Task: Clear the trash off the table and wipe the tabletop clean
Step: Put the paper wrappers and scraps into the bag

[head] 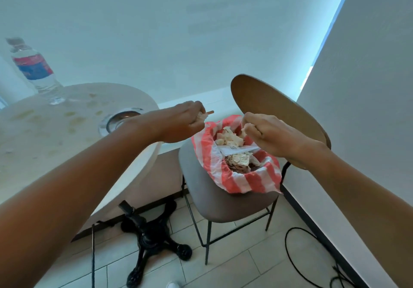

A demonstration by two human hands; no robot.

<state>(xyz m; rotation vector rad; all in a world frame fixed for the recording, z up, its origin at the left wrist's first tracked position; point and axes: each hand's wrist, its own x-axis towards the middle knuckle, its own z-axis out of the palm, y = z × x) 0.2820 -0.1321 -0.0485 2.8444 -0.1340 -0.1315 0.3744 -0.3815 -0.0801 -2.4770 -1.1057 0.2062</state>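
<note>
A red-and-white striped plastic bag stands open on a chair seat, filled with crumpled paper and a white card. My left hand hovers over the bag's far left rim and grips a crumpled scrap with a thin wooden stick poking out to the right. My right hand is above the bag's right side, fingers curled around a small pale scrap of trash. The round pale table on the left shows yellowish stains and crumbs.
A plastic water bottle stands at the table's far edge. A round metal insert sits in the tabletop. The chair has a brown backrest near the wall corner. A black table base and cables lie on the tiled floor.
</note>
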